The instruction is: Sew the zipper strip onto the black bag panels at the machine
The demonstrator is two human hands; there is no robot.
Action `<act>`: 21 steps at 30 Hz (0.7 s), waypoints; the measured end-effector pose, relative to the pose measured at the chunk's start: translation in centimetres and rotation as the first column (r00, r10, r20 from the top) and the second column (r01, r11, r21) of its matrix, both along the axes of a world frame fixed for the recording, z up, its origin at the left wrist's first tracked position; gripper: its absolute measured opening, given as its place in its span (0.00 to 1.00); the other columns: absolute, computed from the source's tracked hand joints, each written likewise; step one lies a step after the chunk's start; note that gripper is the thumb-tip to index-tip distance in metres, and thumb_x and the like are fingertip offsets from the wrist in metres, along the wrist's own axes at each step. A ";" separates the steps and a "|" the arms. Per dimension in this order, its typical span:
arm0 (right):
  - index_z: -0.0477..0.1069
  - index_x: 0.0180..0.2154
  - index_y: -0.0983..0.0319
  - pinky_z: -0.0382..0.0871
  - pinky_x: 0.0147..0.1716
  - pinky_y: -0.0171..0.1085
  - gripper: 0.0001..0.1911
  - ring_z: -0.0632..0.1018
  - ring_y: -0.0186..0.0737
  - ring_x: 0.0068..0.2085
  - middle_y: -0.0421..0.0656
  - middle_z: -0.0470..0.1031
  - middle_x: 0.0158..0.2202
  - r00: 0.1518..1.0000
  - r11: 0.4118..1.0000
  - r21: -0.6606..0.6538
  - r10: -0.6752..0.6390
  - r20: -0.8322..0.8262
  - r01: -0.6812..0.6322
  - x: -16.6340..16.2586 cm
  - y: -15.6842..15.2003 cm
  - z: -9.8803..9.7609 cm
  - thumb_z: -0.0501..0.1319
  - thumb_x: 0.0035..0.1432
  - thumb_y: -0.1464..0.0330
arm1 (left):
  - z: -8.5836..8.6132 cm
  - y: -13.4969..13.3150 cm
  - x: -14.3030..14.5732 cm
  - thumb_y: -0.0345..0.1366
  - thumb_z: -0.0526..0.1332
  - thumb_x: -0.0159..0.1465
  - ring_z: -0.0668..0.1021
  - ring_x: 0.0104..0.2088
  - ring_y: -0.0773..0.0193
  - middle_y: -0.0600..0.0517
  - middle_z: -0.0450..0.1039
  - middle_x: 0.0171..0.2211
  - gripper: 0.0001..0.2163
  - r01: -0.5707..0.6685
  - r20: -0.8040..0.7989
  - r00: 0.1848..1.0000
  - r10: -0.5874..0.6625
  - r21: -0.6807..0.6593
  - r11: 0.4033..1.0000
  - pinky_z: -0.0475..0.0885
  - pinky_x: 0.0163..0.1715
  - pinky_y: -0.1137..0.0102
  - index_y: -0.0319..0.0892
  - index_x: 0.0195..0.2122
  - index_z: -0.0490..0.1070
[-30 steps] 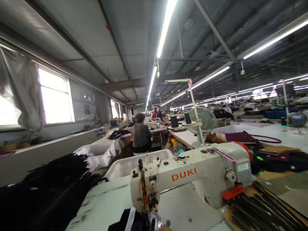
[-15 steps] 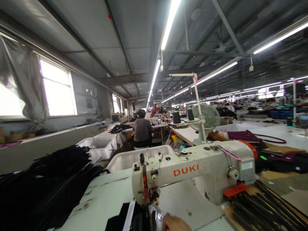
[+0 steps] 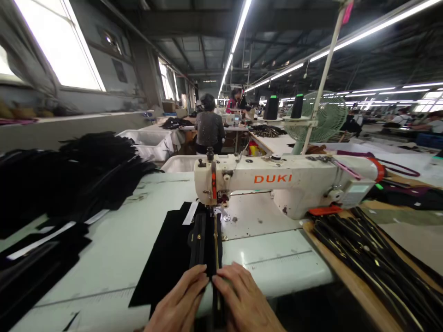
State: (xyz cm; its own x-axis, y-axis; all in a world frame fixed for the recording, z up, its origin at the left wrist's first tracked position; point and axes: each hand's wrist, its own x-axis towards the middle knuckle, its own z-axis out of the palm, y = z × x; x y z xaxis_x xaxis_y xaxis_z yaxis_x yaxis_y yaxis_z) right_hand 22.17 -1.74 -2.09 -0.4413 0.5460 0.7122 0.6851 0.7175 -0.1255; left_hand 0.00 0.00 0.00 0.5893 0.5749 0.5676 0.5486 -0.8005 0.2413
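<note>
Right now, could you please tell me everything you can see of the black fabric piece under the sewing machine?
The black fabric piece is flat, dark cloth, lying on the pale table and running lengthwise from the table's near edge up under the needle of the sewing machine. A black zipper with a gold-looking line lies along its right side, and a white strip crosses its far end. The left hand and right hand press flat on its near end.

The sewing machine [image 3: 277, 182] stands toward the far edge of the table [image 3: 114, 249]. The fabric piece [image 3: 173, 253] runs from under its needle end to the near edge, where both hands [image 3: 183, 299] rest on it. A fabric pile [image 3: 69, 175] occupies the left edge; zipper strips [image 3: 374, 258] lie along the right edge; bins [image 3: 152, 140] stand behind.
</note>
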 end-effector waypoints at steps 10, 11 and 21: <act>0.72 0.47 0.64 0.72 0.54 0.40 0.14 0.76 0.39 0.46 0.46 0.76 0.39 0.984 0.992 -0.099 0.058 -0.166 -0.075 0.3 0.1 2.0 0.48 0.72 0.75 | 3.5 0.5 0.1 0.34 0.52 0.74 0.78 0.50 0.62 0.49 0.77 0.47 0.09 -0.151 0.107 0.984 0.142 0.080 0.985 0.73 0.54 0.68 0.43 0.46 0.72; 0.72 0.48 0.65 0.73 0.52 0.38 0.14 0.76 0.39 0.46 0.46 0.76 0.39 0.982 0.991 -0.110 0.056 -0.182 -0.077 0.3 0.0 2.0 0.48 0.73 0.74 | 3.6 0.6 0.3 0.33 0.52 0.74 0.78 0.51 0.62 0.49 0.77 0.47 0.09 -0.130 0.090 0.988 0.122 0.087 0.988 0.73 0.54 0.68 0.42 0.46 0.72; 0.73 0.46 0.67 0.74 0.45 0.39 0.12 0.75 0.39 0.40 0.44 0.75 0.35 0.972 0.995 -0.086 -0.060 -0.228 0.041 -1.5 -1.8 1.6 0.50 0.72 0.75 | 2.0 0.0 1.5 0.20 0.49 0.69 0.79 0.50 0.63 0.47 0.79 0.46 0.15 0.050 -0.098 0.995 -0.032 0.184 0.982 0.68 0.57 0.69 0.35 0.49 0.72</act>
